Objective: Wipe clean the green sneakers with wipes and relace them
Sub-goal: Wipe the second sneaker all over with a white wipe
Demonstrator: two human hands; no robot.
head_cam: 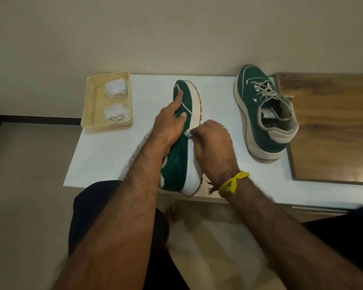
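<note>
Right hand pinches wipe, seemingly against tilted sneaker.

a home room, going by the plain wall, tiled floor and wood-topped furniture.

There is only one view, from a camera on the person's head. It looks forward and steeply down, from near, on the white tabletop, with both forearms reaching in from the bottom edge.
</note>
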